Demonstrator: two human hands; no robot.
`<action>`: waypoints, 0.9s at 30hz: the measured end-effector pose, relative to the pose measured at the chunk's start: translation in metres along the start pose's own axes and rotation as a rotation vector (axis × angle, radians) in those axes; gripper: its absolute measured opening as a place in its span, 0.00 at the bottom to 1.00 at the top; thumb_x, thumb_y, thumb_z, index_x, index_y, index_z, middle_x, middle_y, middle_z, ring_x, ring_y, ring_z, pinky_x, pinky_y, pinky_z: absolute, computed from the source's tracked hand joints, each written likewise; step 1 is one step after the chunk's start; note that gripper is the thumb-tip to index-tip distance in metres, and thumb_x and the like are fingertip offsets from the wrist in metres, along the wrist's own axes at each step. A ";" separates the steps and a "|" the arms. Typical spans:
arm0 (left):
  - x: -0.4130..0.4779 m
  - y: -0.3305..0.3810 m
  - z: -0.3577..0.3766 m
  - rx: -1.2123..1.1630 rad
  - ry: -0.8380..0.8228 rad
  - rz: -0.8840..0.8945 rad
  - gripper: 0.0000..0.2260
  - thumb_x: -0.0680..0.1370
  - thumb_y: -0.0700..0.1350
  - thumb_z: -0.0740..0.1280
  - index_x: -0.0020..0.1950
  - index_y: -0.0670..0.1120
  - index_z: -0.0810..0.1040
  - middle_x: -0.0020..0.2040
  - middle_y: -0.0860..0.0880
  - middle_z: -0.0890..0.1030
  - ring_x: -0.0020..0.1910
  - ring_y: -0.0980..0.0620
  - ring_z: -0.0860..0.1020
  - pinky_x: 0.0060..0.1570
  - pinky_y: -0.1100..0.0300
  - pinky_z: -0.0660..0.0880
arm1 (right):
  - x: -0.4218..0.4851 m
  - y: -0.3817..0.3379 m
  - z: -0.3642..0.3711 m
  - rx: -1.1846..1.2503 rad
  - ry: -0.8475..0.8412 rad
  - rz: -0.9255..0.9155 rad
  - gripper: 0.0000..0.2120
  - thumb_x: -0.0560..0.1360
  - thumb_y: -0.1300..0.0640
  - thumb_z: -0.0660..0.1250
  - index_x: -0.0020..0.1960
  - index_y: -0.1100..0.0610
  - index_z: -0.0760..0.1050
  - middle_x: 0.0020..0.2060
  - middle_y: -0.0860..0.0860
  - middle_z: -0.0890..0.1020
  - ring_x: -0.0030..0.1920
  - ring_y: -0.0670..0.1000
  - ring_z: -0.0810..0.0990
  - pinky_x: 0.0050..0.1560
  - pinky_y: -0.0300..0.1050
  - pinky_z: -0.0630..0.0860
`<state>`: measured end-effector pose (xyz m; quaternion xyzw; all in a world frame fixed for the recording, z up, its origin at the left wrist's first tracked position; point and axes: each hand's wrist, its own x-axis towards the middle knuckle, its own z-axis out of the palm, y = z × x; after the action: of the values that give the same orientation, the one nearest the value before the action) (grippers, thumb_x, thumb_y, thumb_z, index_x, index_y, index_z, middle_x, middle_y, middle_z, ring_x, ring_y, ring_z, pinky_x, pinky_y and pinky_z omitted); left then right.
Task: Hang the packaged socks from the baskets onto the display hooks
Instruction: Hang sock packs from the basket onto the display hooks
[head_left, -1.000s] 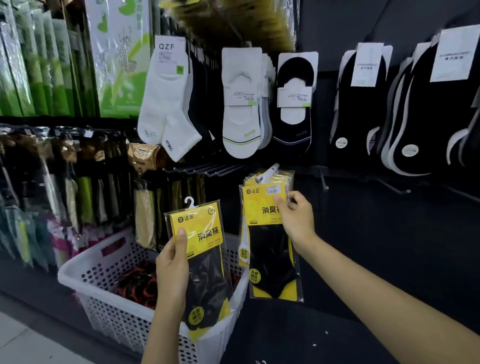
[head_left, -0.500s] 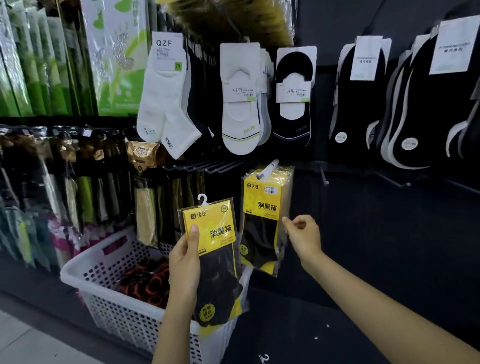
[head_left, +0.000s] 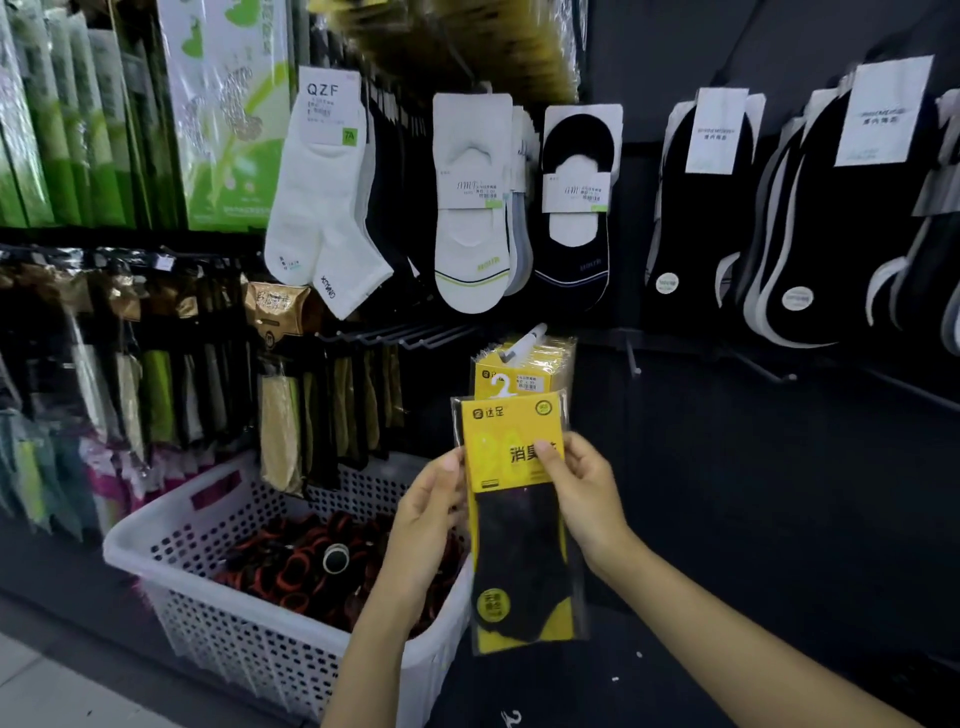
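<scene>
1. Head view: gripping one sock pack (head_left: 511, 499) upright in the near middle, low in front of the dark display wall.
2. Pinched along its left edge by the left hand (head_left: 428, 512); clamped on its right side by the right hand (head_left: 584, 499), with a thumb pressed across the yellow card.
3. Not hung yet. Topped by a small white hanger (head_left: 501, 385), sitting just below the white tip of the display hook (head_left: 524, 340) and overlapping the packs already hung (head_left: 550, 364) there.
4. Probably lining up for the lift onto that tip.
5. Easy to miss from here: a thin hanger opening, a narrow tip, and a tilted pack would slide past instead of catching.
6. Could also shove the hung packs farther back or nudge the front one loose if pushed in too hard.
7. Glossy wrapping, so likely to slip if either grip eases early, dropping toward the floor or the white basket (head_left: 171, 530) at near left.
8. Worth watching the hanger itself: bent sideways on contact, it might look hooked and then fall.
</scene>
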<state>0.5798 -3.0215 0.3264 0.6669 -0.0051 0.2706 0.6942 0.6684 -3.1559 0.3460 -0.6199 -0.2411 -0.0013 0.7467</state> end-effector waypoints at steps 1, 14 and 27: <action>0.000 -0.003 0.003 0.010 -0.022 -0.007 0.18 0.77 0.57 0.58 0.62 0.53 0.77 0.53 0.52 0.84 0.51 0.57 0.82 0.43 0.68 0.77 | 0.004 -0.001 -0.001 -0.018 0.051 -0.020 0.06 0.79 0.57 0.63 0.52 0.52 0.78 0.48 0.49 0.85 0.50 0.47 0.84 0.49 0.39 0.79; 0.006 -0.029 0.005 0.034 0.096 -0.083 0.31 0.69 0.65 0.61 0.71 0.59 0.66 0.56 0.59 0.80 0.54 0.66 0.78 0.50 0.71 0.75 | 0.052 0.001 0.016 -0.234 0.174 0.095 0.18 0.79 0.52 0.63 0.56 0.68 0.74 0.55 0.61 0.80 0.58 0.59 0.79 0.61 0.58 0.75; -0.007 -0.074 -0.003 0.301 0.140 -0.153 0.26 0.78 0.57 0.60 0.75 0.52 0.61 0.73 0.55 0.64 0.71 0.56 0.63 0.66 0.60 0.64 | -0.005 0.048 -0.037 -0.283 0.035 0.358 0.12 0.75 0.56 0.70 0.55 0.58 0.73 0.51 0.54 0.80 0.52 0.51 0.79 0.59 0.49 0.76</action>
<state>0.6008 -3.0187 0.2550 0.7413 0.1347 0.2607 0.6036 0.6915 -3.1801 0.2961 -0.7512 -0.1116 0.0869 0.6448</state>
